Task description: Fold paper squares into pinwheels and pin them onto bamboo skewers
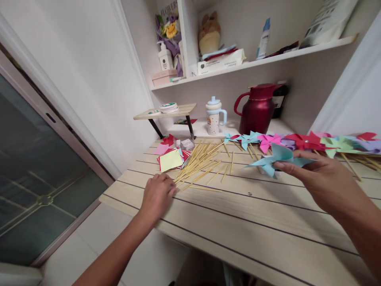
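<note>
In the head view a light blue paper pinwheel (275, 158) is pinched between the thumb and fingers of my right hand (320, 174), held above the table. My left hand (159, 194) rests on the tabletop near its front left edge with fingers curled. Its fingertips are at the near ends of a loose pile of thin wooden sticks (201, 161); whether it grips one is hidden. Behind that hand lies a stack of coloured paper squares (171, 160), a pale yellow one on top. A small metal-looking piece (249, 194) lies on the slatted table (226, 222).
Finished pinwheels on sticks, including a red one (306, 142), line the right rear of the table. Behind stand a dark red jug (257, 109) and a speckled cup (213, 119). A small raised stand (181, 110) holds round white items (168, 107). Shelves rise above.
</note>
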A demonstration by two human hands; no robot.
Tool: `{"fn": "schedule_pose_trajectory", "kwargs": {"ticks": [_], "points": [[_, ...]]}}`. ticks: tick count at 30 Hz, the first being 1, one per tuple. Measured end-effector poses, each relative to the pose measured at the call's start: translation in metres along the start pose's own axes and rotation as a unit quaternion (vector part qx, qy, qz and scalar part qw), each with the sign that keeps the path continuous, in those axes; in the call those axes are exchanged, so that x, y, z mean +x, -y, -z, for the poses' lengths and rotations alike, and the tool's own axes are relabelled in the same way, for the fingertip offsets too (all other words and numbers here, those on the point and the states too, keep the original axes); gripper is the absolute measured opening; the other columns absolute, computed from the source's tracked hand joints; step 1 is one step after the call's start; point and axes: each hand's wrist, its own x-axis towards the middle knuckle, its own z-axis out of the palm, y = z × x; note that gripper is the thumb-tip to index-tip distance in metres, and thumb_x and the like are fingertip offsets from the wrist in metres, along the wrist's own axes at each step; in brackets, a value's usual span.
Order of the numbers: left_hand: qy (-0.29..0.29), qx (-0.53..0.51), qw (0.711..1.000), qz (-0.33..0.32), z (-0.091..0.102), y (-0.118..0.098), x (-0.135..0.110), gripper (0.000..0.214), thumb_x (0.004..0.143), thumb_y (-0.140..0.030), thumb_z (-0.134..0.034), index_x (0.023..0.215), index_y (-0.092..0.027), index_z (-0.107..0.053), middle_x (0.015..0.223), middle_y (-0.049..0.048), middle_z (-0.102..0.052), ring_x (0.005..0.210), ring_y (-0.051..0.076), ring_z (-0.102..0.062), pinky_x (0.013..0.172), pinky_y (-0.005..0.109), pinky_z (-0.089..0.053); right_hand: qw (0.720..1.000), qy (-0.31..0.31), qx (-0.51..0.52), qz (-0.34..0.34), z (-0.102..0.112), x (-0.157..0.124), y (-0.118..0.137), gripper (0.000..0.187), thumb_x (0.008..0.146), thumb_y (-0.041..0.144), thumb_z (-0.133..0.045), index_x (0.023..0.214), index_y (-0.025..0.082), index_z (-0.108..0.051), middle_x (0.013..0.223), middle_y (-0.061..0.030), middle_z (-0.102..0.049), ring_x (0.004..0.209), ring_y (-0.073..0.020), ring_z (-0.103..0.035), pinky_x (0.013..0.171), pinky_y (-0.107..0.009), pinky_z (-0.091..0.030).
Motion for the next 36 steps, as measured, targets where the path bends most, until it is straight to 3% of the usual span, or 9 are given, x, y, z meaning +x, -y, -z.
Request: {"fn": "schedule_pose_trajectory", "kwargs": {"ticks": [3,9,20,26,28,30,32,34,36], "points": [[0.034,0.017,0.999,0.025,-0.008,0.003,-0.013,0.01,0.087,-0.03,-0.066,0.093,-0.023,-0.071,0.11,0.0066,-0.069,0.103,0.027,-0.06,0.085,0.039,-0.043,1.0,0.011,0.019,-0.011,-0.003,0.0,-0.003,0.048,0.052,0.065,-0.078,0.074,0.024,-0.067,0.039,0.0097,-0.028,0.038,-0.0081,-0.019,0.042,-0.025,-0.011],[0.033,0.025,0.998,0.052,-0.017,0.002,-0.02,0.015,0.092,-0.025,-0.058,0.099,-0.02,-0.07,0.105,0.0074,-0.07,0.099,0.025,-0.061,0.085,0.036,-0.042,0.999,0.018,-0.011,-0.028,-0.005,0.003,-0.014,0.054,0.052,0.07,-0.078,0.081,0.025,-0.069,0.041,0.0092,-0.028,0.037,-0.009,-0.02,0.041,-0.026,-0.01],[0.016,0.014,0.998,0.066,-0.018,0.008,-0.021,0.022,0.089,-0.017,-0.049,0.079,-0.018,-0.068,0.089,0.0101,-0.07,0.087,0.025,-0.062,0.077,0.035,-0.039,0.999,0.039,-0.021,-0.015,-0.006,-0.001,0.001,0.046,0.05,0.067,-0.075,0.069,0.026,-0.067,0.038,0.0079,-0.033,0.035,-0.0097,-0.022,0.041,-0.028,-0.015],[-0.012,-0.048,0.992,0.114,-0.02,0.009,-0.026,0.019,0.083,-0.014,-0.05,0.078,-0.019,-0.068,0.086,0.0068,-0.071,0.081,0.021,-0.063,0.07,0.031,-0.039,0.998,0.052,-0.009,-0.039,-0.005,-0.001,-0.003,0.046,0.051,0.066,-0.077,0.071,0.026,-0.068,0.037,0.0094,-0.028,0.038,-0.0086,-0.02,0.044,-0.026,-0.011],[-0.019,-0.118,0.983,0.138,-0.018,0.007,-0.024,0.018,0.082,-0.016,-0.052,0.08,-0.019,-0.069,0.086,0.0054,-0.072,0.08,0.019,-0.063,0.07,0.029,-0.041,0.998,0.046,0.023,-0.042,-0.007,0.002,-0.008,0.043,0.052,0.06,-0.082,0.072,0.025,-0.069,0.038,0.0095,-0.032,0.039,-0.0084,-0.022,0.044,-0.026,-0.013],[-0.003,-0.268,0.947,0.178,-0.014,-0.001,-0.018,0.016,0.083,-0.024,-0.056,0.082,-0.018,-0.071,0.084,0.005,-0.073,0.077,0.018,-0.063,0.068,0.027,-0.042,0.991,0.069,0.112,-0.037,-0.01,0.004,-0.012,0.037,0.053,0.05,-0.087,0.074,0.024,-0.072,0.048,0.0059,-0.052,0.046,-0.0105,-0.039,0.046,-0.026,-0.026],[0.044,-0.456,0.863,0.213,-0.007,-0.016,-0.006,0.024,0.081,-0.037,-0.063,0.084,-0.016,-0.074,0.079,0.005,-0.072,0.072,0.017,-0.061,0.067,0.026,-0.042,0.949,0.123,0.286,-0.057,-0.014,0.005,-0.013,0.029,0.054,0.035,-0.091,0.074,0.022,-0.074,0.072,0.001,-0.07,0.068,-0.0143,-0.057,0.062,-0.026,-0.042],[0.087,-0.581,0.783,0.206,-0.003,-0.036,0.008,0.031,0.075,-0.044,-0.07,0.084,-0.015,-0.077,0.077,0.0041,-0.071,0.069,0.014,-0.058,0.066,0.024,-0.042,0.928,0.138,0.341,-0.059,-0.019,0.005,-0.013,0.027,0.056,0.035,-0.091,0.074,0.023,-0.075,0.075,0.0016,-0.071,0.076,-0.0152,-0.061,0.073,-0.027,-0.047],[0.119,-0.641,0.737,0.179,-0.002,-0.058,0.024,0.028,0.069,-0.041,-0.074,0.075,-0.014,-0.076,0.067,0.0019,-0.066,0.062,0.011,-0.052,0.062,0.022,-0.039,0.909,0.146,0.385,-0.064,-0.023,0.003,-0.011,0.026,0.06,0.039,-0.089,0.073,0.022,-0.075,0.074,0.0003,-0.072,0.075,-0.0166,-0.063,0.074,-0.03,-0.05]]}}
